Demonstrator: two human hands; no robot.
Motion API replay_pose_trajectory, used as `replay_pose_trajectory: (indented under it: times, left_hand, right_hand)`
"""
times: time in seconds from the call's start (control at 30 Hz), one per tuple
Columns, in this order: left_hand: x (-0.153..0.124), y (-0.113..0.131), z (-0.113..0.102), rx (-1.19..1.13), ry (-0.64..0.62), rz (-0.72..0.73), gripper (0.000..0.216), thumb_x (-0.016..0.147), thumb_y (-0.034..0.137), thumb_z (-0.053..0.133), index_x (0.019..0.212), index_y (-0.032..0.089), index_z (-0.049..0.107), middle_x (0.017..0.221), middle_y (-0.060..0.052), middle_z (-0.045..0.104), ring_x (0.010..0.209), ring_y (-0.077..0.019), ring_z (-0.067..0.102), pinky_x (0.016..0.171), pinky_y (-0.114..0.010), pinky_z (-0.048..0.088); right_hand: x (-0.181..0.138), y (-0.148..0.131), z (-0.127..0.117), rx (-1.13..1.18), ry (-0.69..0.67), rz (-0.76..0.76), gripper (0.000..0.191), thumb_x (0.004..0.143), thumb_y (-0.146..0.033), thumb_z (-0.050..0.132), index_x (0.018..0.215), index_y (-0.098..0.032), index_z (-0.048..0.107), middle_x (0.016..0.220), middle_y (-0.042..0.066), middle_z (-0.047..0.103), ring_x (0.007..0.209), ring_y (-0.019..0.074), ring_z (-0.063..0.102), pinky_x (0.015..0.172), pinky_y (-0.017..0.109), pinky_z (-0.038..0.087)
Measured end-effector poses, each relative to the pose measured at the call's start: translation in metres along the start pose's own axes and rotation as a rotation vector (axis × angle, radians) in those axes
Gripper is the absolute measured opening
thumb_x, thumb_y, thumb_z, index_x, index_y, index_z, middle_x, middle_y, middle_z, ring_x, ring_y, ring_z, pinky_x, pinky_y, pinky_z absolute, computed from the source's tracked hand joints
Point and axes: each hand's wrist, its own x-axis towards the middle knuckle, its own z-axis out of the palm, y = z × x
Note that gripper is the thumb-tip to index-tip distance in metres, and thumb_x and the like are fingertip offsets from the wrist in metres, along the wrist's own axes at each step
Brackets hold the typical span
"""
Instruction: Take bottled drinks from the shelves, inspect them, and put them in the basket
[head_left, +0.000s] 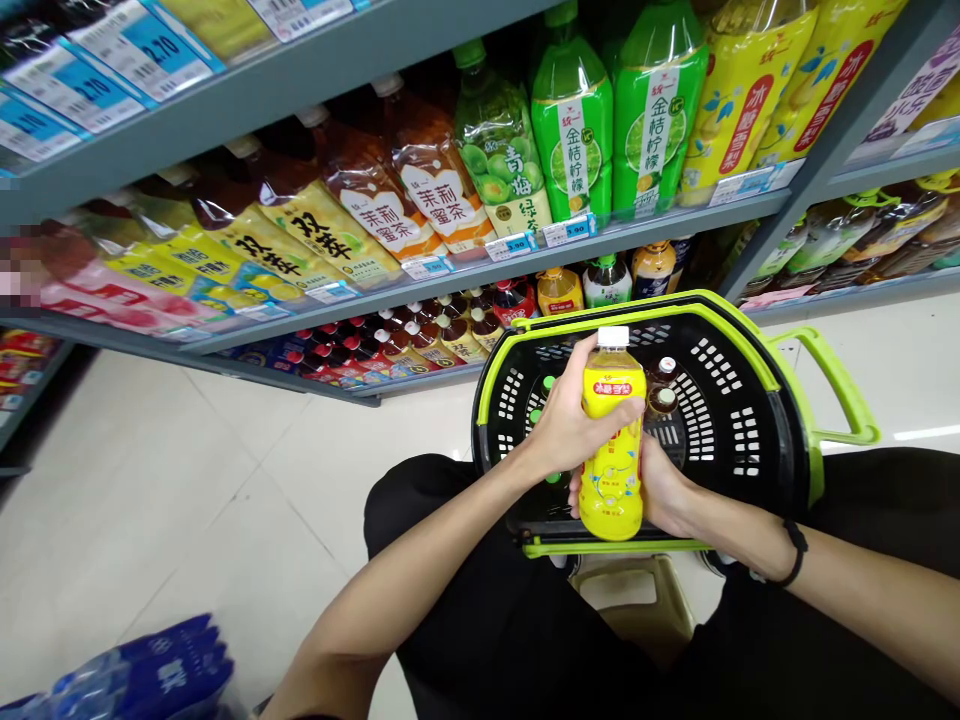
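Both hands grip one bottle [613,440] upright above my basket [757,330]; my left hand [570,425] wraps its upper half, fingers curled tight; my right hand [660,485] cups the lower back; it is smooth yellow plastic, slightly waisted, with a white cap and red label band; the basket is black perforated plastic with a lime rim; two capped bottles [664,385] stand inside.

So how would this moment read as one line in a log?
left hand: grips yellow bottle upper part | right hand: supports its lower part | bottle: upright, over basket | basket: dark-capped bottles inside
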Motion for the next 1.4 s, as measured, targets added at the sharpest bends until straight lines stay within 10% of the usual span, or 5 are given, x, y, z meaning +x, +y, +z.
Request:
replay_pose_trajectory:
  times: [0.87, 1.4]
  left_hand:
    - [0.015, -0.002, -0.014, -0.407, 0.019, -0.165, 0.051, 0.095, 0.052, 0.059, 0.137, 0.023, 0.06, 0.134, -0.008, 0.068, 0.121, -0.0309, 0.064, 0.095, -0.039, 0.054]
    - [0.009, 0.0, -0.009, -0.387, 0.185, -0.092, 0.038, 0.097, 0.052, 0.055, 0.116, 0.021, 0.066, 0.129, -0.006, 0.068, 0.111, -0.0253, 0.066, 0.086, -0.034, 0.052]
  right_hand:
    - [0.012, 0.002, -0.014, -0.003, 0.357, -0.325, 0.032, 0.101, -0.032, 0.04, 0.104, -0.021, 0.069, 0.091, 0.0, 0.08, 0.089, 0.021, 0.073, 0.085, 0.033, 0.058]
    - [-0.006, -0.005, -0.008, 0.048, 0.083, -0.054, 0.062, 0.104, -0.057, 0.021, 0.101, -0.017, 0.067, 0.066, 0.01, 0.074, 0.055, 0.0242, 0.07, 0.065, 0.04, 0.06]
